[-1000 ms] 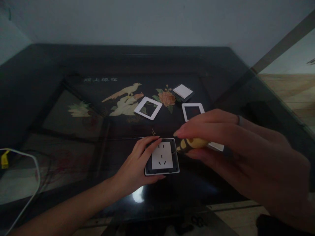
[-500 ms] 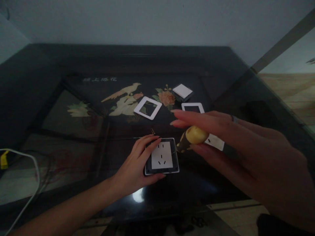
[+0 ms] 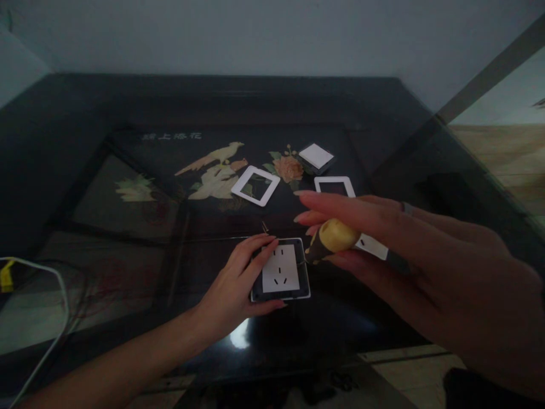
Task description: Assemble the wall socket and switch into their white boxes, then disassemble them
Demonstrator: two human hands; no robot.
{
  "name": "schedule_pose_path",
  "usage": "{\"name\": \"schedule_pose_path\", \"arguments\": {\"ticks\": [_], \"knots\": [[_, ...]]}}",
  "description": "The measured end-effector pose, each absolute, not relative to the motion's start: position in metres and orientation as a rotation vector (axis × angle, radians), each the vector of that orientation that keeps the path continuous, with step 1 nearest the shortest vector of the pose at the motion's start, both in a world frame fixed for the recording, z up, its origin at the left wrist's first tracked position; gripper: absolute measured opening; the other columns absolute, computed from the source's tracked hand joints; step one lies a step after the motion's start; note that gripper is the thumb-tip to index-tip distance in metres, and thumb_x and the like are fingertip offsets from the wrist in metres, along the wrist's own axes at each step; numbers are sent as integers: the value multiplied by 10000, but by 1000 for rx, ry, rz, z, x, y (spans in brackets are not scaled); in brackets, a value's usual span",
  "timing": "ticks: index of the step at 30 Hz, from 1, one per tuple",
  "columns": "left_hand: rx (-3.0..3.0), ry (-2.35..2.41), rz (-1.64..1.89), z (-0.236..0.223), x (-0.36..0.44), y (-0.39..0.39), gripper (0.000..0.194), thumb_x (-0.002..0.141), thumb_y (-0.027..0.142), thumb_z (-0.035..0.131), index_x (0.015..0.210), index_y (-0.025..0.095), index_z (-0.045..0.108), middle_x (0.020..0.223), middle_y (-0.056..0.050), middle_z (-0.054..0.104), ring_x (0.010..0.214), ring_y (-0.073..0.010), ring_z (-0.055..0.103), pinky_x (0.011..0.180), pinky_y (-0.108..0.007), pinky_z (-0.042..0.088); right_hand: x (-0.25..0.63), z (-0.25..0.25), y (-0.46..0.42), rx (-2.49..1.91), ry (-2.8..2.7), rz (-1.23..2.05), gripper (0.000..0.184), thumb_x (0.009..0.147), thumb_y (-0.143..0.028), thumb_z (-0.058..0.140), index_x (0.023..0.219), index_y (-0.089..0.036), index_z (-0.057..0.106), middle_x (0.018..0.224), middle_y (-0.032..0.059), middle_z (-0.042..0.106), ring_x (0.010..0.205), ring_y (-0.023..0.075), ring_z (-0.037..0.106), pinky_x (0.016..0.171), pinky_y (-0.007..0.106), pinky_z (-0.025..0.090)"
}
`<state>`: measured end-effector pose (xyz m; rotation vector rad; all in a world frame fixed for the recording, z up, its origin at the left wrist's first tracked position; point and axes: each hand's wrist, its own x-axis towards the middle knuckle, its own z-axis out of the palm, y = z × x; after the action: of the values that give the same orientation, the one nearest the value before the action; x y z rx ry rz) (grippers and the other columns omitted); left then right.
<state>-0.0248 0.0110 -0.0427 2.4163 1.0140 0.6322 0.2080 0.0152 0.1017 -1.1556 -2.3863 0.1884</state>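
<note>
On the table lies a wall socket (image 3: 280,271) with a white face, a dark surround and a white outer edge. My left hand (image 3: 240,278) grips it from the left, fingers over its upper edge and thumb along the lower one. My right hand (image 3: 409,255) pinches a screwdriver (image 3: 334,237) by its yellow and black handle. The thin shaft points left and meets the right side of the socket; its tip is too small to make out. A couple of small screws (image 3: 264,227) lie just beyond the socket.
Two white frames, one left (image 3: 256,186) and one right (image 3: 335,186), lie farther back. Behind them is a switch with a blank white face (image 3: 315,156). Another white socket (image 3: 372,246) is partly hidden by my right hand. A white cable (image 3: 63,295) runs along the left of the glossy dark table (image 3: 106,341).
My right hand's fingers have shifted slightly around the screwdriver handle, which has turned and tilted a little. My left hand and the socket stay in place.
</note>
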Motion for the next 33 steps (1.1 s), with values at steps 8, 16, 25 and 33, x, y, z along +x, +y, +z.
{"name": "schedule_pose_path", "arguments": {"ticks": [8, 16, 25, 33], "knots": [[2416, 1000, 668, -44, -24, 11, 910, 765, 372, 785, 1495, 213, 266, 1399, -179, 403, 1284, -372, 425, 1050, -547, 460, 208, 100, 12, -1155, -2376, 191, 328, 1008, -281, 458, 1324, -272, 545, 1146, -12, 724, 912, 130, 724, 803, 190, 570], [2393, 996, 665, -44, -24, 13, 931, 752, 400, 791, 1491, 231, 251, 1397, -165, 393, 1292, -360, 404, 1061, -537, 449, 210, 100, 16, -1081, -2369, 171, 193, 1005, -263, 465, 1145, -238, 595, 996, -24, 727, 763, 100, 698, 689, 169, 546], [2363, 999, 644, -46, -25, 14, 972, 709, 494, 805, 1479, 235, 273, 1419, -151, 371, 1298, -360, 380, 1080, -540, 421, 209, 100, 13, -1088, -2374, 198, 260, 996, -252, 487, 1240, -245, 577, 1060, -10, 724, 877, 123, 707, 766, 189, 555], [2327, 1013, 652, -46, -25, 15, 1014, 717, 515, 792, 1508, 290, 198, 1435, -143, 342, 1305, -366, 375, 1074, -554, 421, 213, 98, 18, -1045, -2410, 332, 357, 969, -275, 544, 1324, -258, 513, 1183, -31, 703, 996, 112, 690, 866, 173, 543]]}}
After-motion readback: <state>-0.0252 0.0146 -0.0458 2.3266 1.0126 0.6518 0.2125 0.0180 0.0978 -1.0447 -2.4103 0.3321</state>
